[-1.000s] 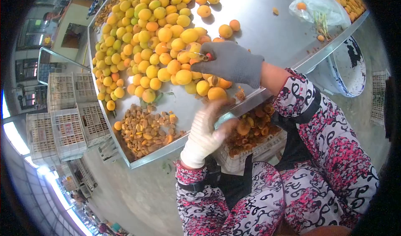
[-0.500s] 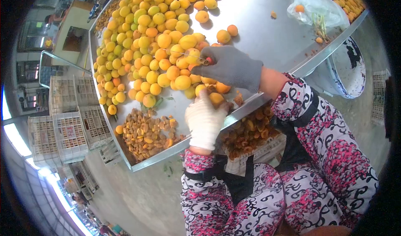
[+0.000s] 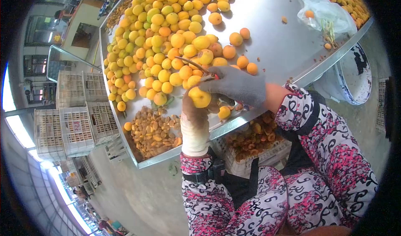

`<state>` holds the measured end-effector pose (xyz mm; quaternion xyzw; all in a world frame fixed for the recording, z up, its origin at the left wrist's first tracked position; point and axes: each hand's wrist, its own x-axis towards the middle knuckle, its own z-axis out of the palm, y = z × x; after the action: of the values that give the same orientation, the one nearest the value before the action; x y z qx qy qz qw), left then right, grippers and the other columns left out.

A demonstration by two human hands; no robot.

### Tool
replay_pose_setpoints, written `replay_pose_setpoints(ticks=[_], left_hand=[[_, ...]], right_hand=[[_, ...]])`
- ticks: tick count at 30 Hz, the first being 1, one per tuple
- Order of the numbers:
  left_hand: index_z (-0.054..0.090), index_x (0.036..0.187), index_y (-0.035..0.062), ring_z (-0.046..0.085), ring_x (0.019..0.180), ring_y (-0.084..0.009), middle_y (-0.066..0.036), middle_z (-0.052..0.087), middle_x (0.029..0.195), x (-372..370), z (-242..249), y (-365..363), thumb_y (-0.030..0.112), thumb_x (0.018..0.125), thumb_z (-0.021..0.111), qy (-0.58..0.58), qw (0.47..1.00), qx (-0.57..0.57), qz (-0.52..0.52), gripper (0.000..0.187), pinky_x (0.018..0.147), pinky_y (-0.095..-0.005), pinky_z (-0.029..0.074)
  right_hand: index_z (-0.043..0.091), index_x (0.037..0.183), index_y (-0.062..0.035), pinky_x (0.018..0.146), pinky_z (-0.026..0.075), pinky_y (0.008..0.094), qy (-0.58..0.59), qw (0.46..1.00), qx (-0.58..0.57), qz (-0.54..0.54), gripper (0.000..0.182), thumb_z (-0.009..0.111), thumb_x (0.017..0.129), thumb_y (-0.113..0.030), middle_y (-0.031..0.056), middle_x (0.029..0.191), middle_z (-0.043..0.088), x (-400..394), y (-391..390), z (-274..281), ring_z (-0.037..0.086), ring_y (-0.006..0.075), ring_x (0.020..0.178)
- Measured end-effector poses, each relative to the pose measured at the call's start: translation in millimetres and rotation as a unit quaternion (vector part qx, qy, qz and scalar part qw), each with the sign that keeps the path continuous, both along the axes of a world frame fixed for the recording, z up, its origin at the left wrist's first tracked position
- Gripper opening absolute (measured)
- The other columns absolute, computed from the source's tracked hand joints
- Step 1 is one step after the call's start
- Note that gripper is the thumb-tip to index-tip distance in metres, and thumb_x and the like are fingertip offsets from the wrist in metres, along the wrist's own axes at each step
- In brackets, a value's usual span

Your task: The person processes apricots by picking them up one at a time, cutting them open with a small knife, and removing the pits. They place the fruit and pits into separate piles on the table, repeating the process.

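Observation:
My left hand (image 3: 193,119), in a white glove with stained fingers, holds a yellow apricot (image 3: 199,97) up above the near edge of the steel table (image 3: 271,48). My right hand (image 3: 236,85), in a grey glove, grips a small knife (image 3: 195,65) whose thin blade points left over the fruit pile, right beside the held apricot. A big heap of yellow and orange apricots (image 3: 167,40) covers the table's left half.
A mound of apricot pits (image 3: 153,131) lies at the table's near left corner. A white crate of halved fruit (image 3: 255,142) sits under the table edge. A clear plastic bag (image 3: 326,15) lies at the far right, a white basin (image 3: 355,69) below it. Stacked white crates (image 3: 73,115) stand left.
My left hand rose from the crate below the table edge, took an apricot from the pile and lifted it to the knife. My right hand shifted slightly toward me.

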<state>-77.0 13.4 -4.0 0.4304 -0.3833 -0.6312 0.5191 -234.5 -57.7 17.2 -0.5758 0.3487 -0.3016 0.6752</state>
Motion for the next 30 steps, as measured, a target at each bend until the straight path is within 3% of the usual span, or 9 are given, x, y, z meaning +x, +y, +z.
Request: replay_pose_setpoints(ticks=[2,6,8,10,12,14,16,21,30], left_hand=[[0.047,0.119,0.007,0.056,0.082,-0.0192,-0.009,0.055,0.104,-7,-1,1,0.047,0.091,0.042,-0.216,0.967,-0.064,0.116,0.049,0.07,-0.0322,0.045],[0.045,0.121,0.0091,0.055,0.081,-0.0176,-0.007,0.054,0.105,-11,19,1,0.052,0.089,0.043,-0.346,0.925,-0.129,0.09,0.053,0.068,-0.0308,0.044],[0.048,0.117,0.0073,0.054,0.079,-0.0164,-0.006,0.055,0.101,-5,14,1,0.051,0.088,0.047,-0.153,0.983,-0.039,0.097,0.052,0.063,-0.0279,0.043],[0.049,0.115,0.004,0.055,0.079,-0.0159,-0.007,0.056,0.097,-3,14,3,0.05,0.089,0.045,-0.098,0.992,-0.021,0.083,0.053,0.068,-0.0275,0.043],[0.05,0.112,0.0008,0.055,0.079,-0.0155,-0.007,0.057,0.094,-5,16,2,0.049,0.091,0.042,-0.043,0.997,-0.003,0.07,0.054,0.073,-0.0271,0.043],[0.053,0.103,0.0065,0.053,0.065,-0.0151,-0.004,0.057,0.081,-12,22,-2,0.049,0.084,0.055,0.129,0.978,0.065,0.153,0.046,0.052,-0.0237,0.039],[0.055,0.101,0.0063,0.053,0.067,-0.0138,-0.004,0.057,0.083,-2,15,0,0.049,0.084,0.055,0.145,0.976,0.074,0.145,0.046,0.055,-0.0238,0.04],[0.056,0.099,0.006,0.052,0.067,-0.0111,-0.003,0.057,0.083,-2,14,2,0.05,0.084,0.056,0.147,0.973,0.093,0.152,0.046,0.054,-0.0222,0.039],[0.054,0.101,0.0039,0.046,0.059,-0.0086,-0.001,0.052,0.074,-13,24,2,0.055,0.086,0.048,0.036,0.985,0.067,0.152,0.053,0.05,-0.0204,0.034]], right_hand=[[0.058,0.087,-0.0035,0.046,0.037,0.0213,-0.009,0.998,0.061,0.031,0.033,0.059,0.084,-0.036,0.0005,0.065,0.053,-7,4,10,0.047,0.0058,0.054],[0.059,0.084,-0.0046,0.045,0.036,0.0208,-0.06,0.988,0.134,0.038,0.035,0.056,0.086,-0.04,-0.0007,0.061,0.053,-6,9,19,0.047,0.0058,0.051],[0.058,0.085,-0.0041,0.044,0.036,0.0215,-0.054,0.99,0.128,0.023,0.036,0.055,0.086,-0.04,-0.0003,0.06,0.053,-1,11,10,0.047,0.0065,0.05],[0.058,0.086,-0.0036,0.043,0.036,0.0222,-0.049,0.991,0.121,0.008,0.038,0.054,0.087,-0.041,0.0001,0.059,0.052,0,10,7,0.047,0.0072,0.048],[0.055,0.085,-0.0027,0.043,0.038,0.0236,0.003,1.0,-0.027,0.012,0.041,0.051,0.088,-0.044,0.0018,0.058,0.051,-2,8,7,0.047,0.0091,0.047],[0.054,0.085,-0.003,0.044,0.039,0.0241,0.022,0.999,-0.041,0.016,0.041,0.049,0.089,-0.043,0.0027,0.058,0.051,-3,6,8,0.047,0.0096,0.047],[0.054,0.085,-0.0033,0.044,0.039,0.0247,0.041,0.998,-0.054,0.019,0.041,0.047,0.091,-0.043,0.0037,0.058,0.05,-3,6,11,0.048,0.0101,0.047],[0.055,0.106,-0.0014,0.07,0.046,0.0328,0.094,0.983,-0.152,0.048,0.031,0.049,0.091,-0.027,0.0179,0.1,0.059,-5,15,18,0.059,0.0256,0.087],[0.055,0.107,-0.0012,0.065,0.045,0.0351,0.091,0.98,-0.174,0.02,0.041,0.046,0.092,-0.038,0.0196,0.08,0.06,1,19,17,0.06,0.0295,0.074]])
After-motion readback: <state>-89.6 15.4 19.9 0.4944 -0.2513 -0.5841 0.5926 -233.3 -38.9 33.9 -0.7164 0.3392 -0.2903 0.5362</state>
